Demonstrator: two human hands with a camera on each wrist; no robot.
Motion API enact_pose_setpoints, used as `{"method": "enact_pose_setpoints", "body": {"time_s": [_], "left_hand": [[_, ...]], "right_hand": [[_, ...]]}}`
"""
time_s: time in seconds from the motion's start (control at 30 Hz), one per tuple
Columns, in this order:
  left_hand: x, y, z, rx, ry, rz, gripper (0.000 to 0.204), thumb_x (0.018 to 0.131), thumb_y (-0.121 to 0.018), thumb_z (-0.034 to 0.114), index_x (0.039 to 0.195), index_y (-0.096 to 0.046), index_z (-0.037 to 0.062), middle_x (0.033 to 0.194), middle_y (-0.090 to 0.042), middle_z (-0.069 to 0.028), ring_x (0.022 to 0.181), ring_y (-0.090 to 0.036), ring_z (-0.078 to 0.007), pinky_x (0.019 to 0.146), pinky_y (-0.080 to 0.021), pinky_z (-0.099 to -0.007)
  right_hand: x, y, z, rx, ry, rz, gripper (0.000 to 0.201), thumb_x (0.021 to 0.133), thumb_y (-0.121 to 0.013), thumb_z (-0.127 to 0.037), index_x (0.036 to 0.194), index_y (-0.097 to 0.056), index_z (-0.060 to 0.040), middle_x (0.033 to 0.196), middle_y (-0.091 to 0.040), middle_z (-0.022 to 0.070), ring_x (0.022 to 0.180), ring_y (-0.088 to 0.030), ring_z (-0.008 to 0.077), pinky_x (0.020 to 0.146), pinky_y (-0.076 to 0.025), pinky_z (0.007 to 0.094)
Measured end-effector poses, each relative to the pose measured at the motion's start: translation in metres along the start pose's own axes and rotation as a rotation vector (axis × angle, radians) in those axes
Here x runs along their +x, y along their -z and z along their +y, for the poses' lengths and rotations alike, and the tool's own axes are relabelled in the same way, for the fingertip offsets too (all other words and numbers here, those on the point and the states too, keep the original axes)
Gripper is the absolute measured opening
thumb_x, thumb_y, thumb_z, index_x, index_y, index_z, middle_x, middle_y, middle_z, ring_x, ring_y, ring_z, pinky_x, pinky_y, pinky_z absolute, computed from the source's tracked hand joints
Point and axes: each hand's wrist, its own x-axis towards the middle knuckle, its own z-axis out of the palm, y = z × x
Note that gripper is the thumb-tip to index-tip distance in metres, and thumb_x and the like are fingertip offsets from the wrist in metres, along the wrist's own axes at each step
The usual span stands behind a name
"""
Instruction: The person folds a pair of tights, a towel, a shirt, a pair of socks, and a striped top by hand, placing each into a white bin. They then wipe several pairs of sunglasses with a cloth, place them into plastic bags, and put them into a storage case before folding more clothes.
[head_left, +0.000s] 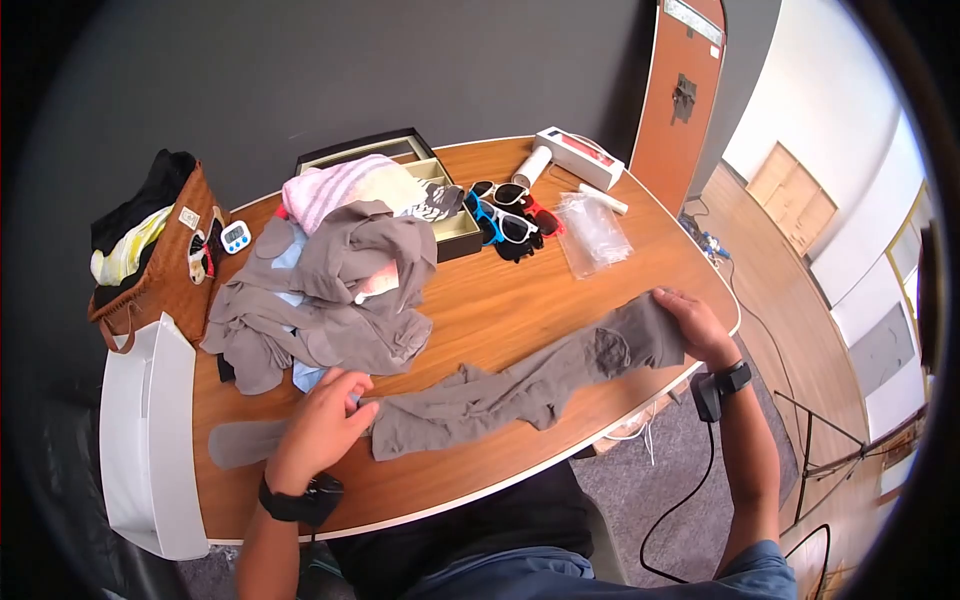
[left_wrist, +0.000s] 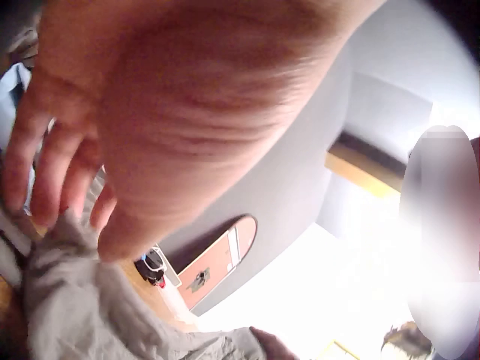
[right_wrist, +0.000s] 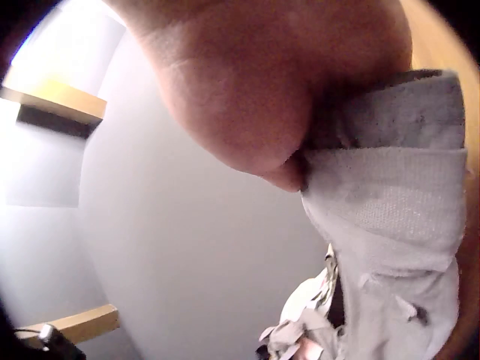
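A long grey garment (head_left: 480, 405) with a wide banded opening lies stretched along the front of the wooden table. My right hand (head_left: 695, 325) grips its banded end at the right; in the right wrist view the band (right_wrist: 382, 187) hangs below the hand, its darker inside showing. My left hand (head_left: 325, 420) pinches the cloth toward the other end, fingers bent, and in the left wrist view grey fabric (left_wrist: 82, 292) rises to the fingertips. The garment's narrow rounded end (head_left: 240, 445) passes out to the left beneath that hand. Part of the cloth under the left wrist is hidden.
A heap of grey clothes (head_left: 340, 290) lies behind my left hand, against a compartment box (head_left: 455, 240) with a striped towel (head_left: 350, 185). A brown bag (head_left: 165, 270), white box (head_left: 155, 440) and timer (head_left: 235, 237) stand left. Sunglasses (head_left: 515, 228) and plastic bags (head_left: 595, 235) lie further back.
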Motion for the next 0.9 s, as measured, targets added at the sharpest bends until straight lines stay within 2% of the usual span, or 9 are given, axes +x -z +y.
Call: {"method": "enact_pose_setpoints", "body": {"time_s": [0.1,0.17,0.27,0.33,0.43,0.57,0.63,0.73,0.9], "left_hand": [[0.007,-0.011,0.038,-0.507,0.111,-0.242,0.019,0.094,-0.064,0.017,0.106,-0.061,0.002,0.089,-0.061,-0.0017,0.075,-0.057,-0.0075,0.067,-0.049,-0.0246],[0.013,-0.034,0.072,-0.659,0.002,-0.393,0.02,0.094,-0.064,0.019,0.105,-0.061,0.0021,0.092,-0.061,-0.0019,0.08,-0.058,-0.0071,0.072,-0.05,-0.025],[0.029,-0.084,0.113,-0.646,-0.101,-0.344,0.02,0.095,-0.063,0.02,0.103,-0.062,0.0015,0.089,-0.061,0.0007,0.082,-0.057,-0.0064,0.075,-0.05,-0.0247],[0.041,-0.107,0.12,-0.717,-0.268,-0.099,0.02,0.097,-0.061,0.019,0.105,-0.06,0.0005,0.089,-0.061,0.0015,0.082,-0.057,-0.0065,0.077,-0.05,-0.0255],[0.039,-0.105,0.088,-0.775,-0.122,-0.309,0.02,0.098,-0.058,0.017,0.108,-0.059,0.0,0.094,-0.063,0.0003,0.085,-0.058,-0.0063,0.077,-0.051,-0.0256],[0.001,-0.034,0.053,-0.962,0.141,-0.255,0.027,0.1,-0.056,0.021,0.109,-0.06,-0.0044,0.092,-0.064,-0.0009,0.083,-0.063,-0.008,0.073,-0.052,-0.0238],[-0.019,0.011,0.023,-0.88,0.096,-0.222,0.021,0.099,-0.056,0.018,0.104,-0.061,-0.0021,0.09,-0.065,-0.0029,0.081,-0.063,-0.0109,0.077,-0.052,-0.0272],[-0.051,0.059,-0.009,-0.852,0.29,-0.032,0.02,0.099,-0.055,0.017,0.104,-0.061,-0.0011,0.089,-0.066,-0.0052,0.079,-0.064,-0.014,0.077,-0.052,-0.0301],[-0.075,0.083,-0.059,-0.892,0.475,0.151,0.015,0.098,-0.055,0.016,0.102,-0.059,0.0021,0.09,-0.065,-0.0048,0.077,-0.063,-0.0129,0.071,-0.054,-0.0293]], "right_hand": [[-0.017,-0.04,-0.015,-0.021,-0.02,-0.027,0.032,0.101,-0.051,-0.028,0.114,-0.061,-0.0012,0.1,-0.067,0.004,0.088,-0.063,0.0113,0.079,-0.051,0.0268],[-0.023,-0.066,-0.018,-0.039,0.073,-0.126,0.032,0.101,-0.052,-0.034,0.11,-0.061,-0.0053,0.093,-0.066,0.0013,0.079,-0.063,0.0086,0.072,-0.052,0.0246],[-0.038,-0.112,-0.027,-0.008,0.111,-0.2,0.03,0.101,-0.053,-0.034,0.109,-0.062,-0.0066,0.092,-0.064,-0.0023,0.08,-0.058,0.0044,0.072,-0.048,0.0209],[-0.041,-0.124,-0.027,0.064,0.11,-0.303,0.029,0.1,-0.056,-0.031,0.112,-0.062,-0.0059,0.096,-0.064,-0.0023,0.087,-0.057,0.0049,0.078,-0.047,0.0213],[-0.05,-0.117,-0.037,-0.062,0.246,-0.033,0.031,0.099,-0.057,-0.031,0.114,-0.062,-0.0043,0.099,-0.064,-0.0012,0.09,-0.057,0.0073,0.083,-0.046,0.0235],[-0.042,-0.061,-0.063,0.292,0.244,0.129,0.036,0.093,-0.062,-0.038,0.107,-0.064,-0.0043,0.098,-0.068,0.0067,0.086,-0.065,0.0171,0.08,-0.052,0.0307],[-0.034,-0.027,-0.067,0.27,0.3,0.228,0.037,0.096,-0.059,-0.037,0.108,-0.064,-0.0024,0.099,-0.068,0.0068,0.087,-0.066,0.0153,0.08,-0.052,0.0282],[-0.011,0.04,-0.052,0.204,0.27,0.194,0.034,0.098,-0.056,-0.035,0.108,-0.064,-0.0034,0.097,-0.068,0.0052,0.083,-0.065,0.0136,0.076,-0.052,0.0273],[0.018,0.109,-0.005,0.06,0.142,0.156,0.032,0.1,-0.054,-0.032,0.109,-0.063,-0.0032,0.096,-0.068,0.0055,0.082,-0.064,0.0123,0.074,-0.051,0.0265]]}}
